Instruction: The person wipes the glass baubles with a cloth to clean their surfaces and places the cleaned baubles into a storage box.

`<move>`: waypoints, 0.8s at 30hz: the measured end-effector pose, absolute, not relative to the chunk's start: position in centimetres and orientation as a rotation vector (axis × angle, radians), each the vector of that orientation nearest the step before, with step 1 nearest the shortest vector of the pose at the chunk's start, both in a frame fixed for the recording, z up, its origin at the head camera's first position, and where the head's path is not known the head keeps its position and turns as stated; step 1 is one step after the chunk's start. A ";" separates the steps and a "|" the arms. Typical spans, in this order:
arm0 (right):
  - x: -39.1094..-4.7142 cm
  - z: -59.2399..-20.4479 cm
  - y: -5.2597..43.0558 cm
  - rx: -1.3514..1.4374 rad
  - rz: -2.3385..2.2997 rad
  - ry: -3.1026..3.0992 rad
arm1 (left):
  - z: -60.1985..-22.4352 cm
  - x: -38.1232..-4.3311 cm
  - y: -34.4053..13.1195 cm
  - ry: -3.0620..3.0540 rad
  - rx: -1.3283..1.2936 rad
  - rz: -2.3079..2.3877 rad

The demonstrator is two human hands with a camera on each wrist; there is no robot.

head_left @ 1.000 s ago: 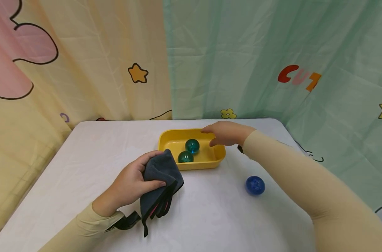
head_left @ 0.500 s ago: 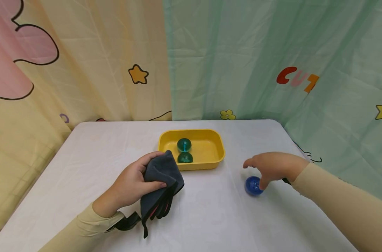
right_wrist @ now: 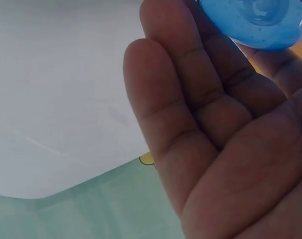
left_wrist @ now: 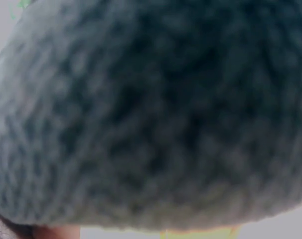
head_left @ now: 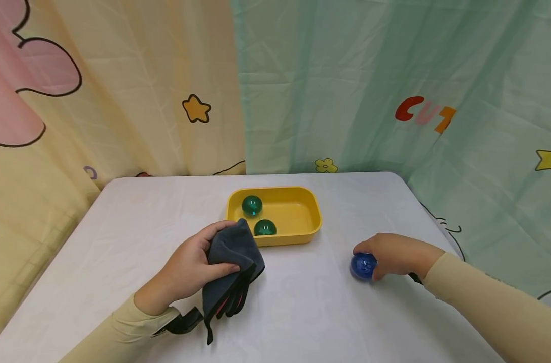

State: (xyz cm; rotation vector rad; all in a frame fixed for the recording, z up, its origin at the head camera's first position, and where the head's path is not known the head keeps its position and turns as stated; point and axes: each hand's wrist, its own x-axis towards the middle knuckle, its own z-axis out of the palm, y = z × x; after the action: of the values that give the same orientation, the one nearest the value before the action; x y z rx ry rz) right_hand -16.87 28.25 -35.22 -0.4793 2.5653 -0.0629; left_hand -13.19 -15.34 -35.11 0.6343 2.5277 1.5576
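Observation:
My left hand (head_left: 180, 267) grips a folded dark grey cloth (head_left: 232, 249) with black edging, thumb across its front. That cloth (left_wrist: 151, 114) fills nearly the whole left wrist view. On the right of the table, my right hand (head_left: 395, 254) pinches a clear blue ball (head_left: 363, 267) between thumb and fingers. The same blue ball (right_wrist: 263, 22) shows at the top of the right wrist view, past the fingers (right_wrist: 153, 74). A yellow tray (head_left: 295, 214) stands between and beyond both hands. Two green see-through balls lie in its left part, one farther back (head_left: 252, 205), one nearer (head_left: 265, 228).
A white cloth (head_left: 302, 307) covers the table, with rounded far corners. Printed curtains hang behind it, yellow (head_left: 134, 91) on the left and green (head_left: 339, 91) on the right. The cloth in my left hand overlaps the tray's near left corner in the head view.
My right hand has come from over the tray back to the blue ball and closed on it. The farther green ball has rolled left in the tray. My left hand stays put with the cloth.

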 end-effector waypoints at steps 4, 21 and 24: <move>-16.7 -35.3 28.2 -0.447 -0.070 2.569 | -35.2 -13.2 -15.2 2.514 0.638 1.566; -16.6 -35.7 28.1 -0.471 -0.067 2.580 | -35.5 -13.2 -15.1 2.513 0.648 1.566; -16.7 -35.7 28.2 -0.524 -0.079 2.577 | -35.6 -13.2 -15.1 2.514 0.645 1.562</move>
State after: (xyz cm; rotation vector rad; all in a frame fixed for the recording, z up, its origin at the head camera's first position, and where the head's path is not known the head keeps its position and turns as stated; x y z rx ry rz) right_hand -16.72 28.23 -35.72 -0.5245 2.5768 -0.0795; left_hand -13.24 -15.09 -35.55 0.6446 2.5145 1.5621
